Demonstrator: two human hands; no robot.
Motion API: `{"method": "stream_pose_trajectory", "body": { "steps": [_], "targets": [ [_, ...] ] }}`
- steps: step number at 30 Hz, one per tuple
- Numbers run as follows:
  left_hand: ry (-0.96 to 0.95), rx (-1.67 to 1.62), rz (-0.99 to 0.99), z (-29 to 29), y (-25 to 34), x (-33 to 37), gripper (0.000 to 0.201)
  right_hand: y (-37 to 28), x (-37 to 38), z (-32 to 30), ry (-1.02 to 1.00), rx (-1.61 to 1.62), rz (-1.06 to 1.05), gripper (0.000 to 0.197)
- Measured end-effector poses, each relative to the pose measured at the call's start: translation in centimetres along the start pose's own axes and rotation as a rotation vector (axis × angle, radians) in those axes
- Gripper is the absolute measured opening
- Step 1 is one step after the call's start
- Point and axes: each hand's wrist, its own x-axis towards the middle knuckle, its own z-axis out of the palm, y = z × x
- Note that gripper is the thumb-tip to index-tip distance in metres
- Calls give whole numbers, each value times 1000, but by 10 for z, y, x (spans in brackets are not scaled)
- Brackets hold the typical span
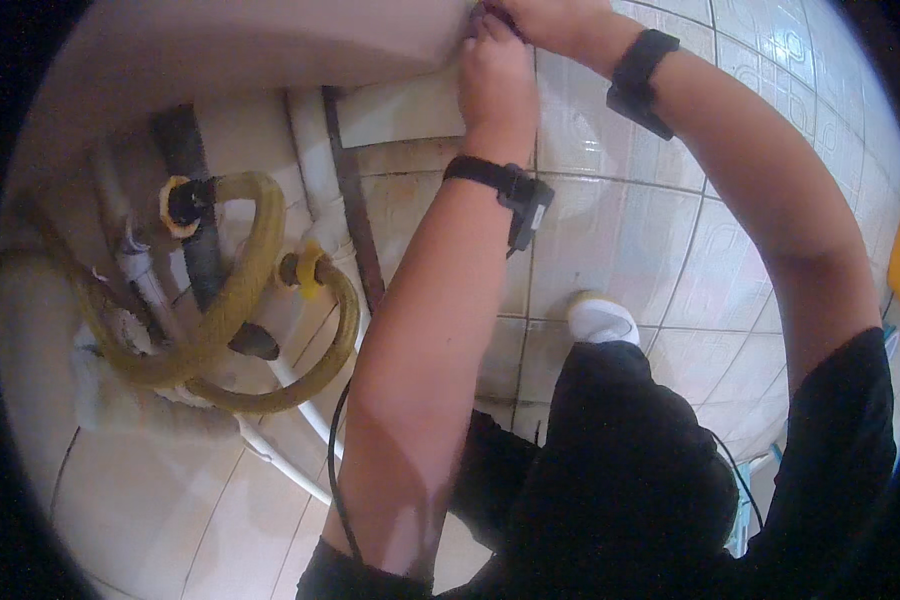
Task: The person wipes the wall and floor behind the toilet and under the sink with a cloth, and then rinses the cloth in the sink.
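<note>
At the top edge, my left hand (497,75) and my right hand (560,22) meet, fingers drawn together beside the rim of a large pale, smooth curved surface (300,50). Something small and dark (500,14) shows between the fingertips; its kind is hidden by the hands and cut off by the frame. Each wrist wears a black strap, and a small dark box (530,212) sits on the left one. My left forearm reaches up across the middle, while the right one arches in from the right side.
Left of my left forearm, thick yellow-brown hoses (260,250) loop beneath the curved surface, one end bearing a yellow fitting (310,268). Pale upright pipe (315,150) and a dark strip (353,200) stand nearby. Glossy tiles (610,240) lie behind my arms. A white shoe (603,320) appears below.
</note>
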Motion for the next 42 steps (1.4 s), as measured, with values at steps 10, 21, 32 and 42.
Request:
{"method": "stream_pose_trajectory", "body": {
  "steps": [10,21,32,42],
  "targets": [
    [-257,92,-133,-72,-58,-116,37,-122,-59,3,-258,208,-75,27],
    [-183,-221,58,-175,-28,-297,40,-208,-247,-62,-247,371,7,37],
    [93,-485,-245,-329,55,-537,38,-325,-371,-237,-735,722,-102,55],
    [-10,-632,-355,-654,203,-651,39,-431,-529,-559,-888,994,120,75]
  ]
}}
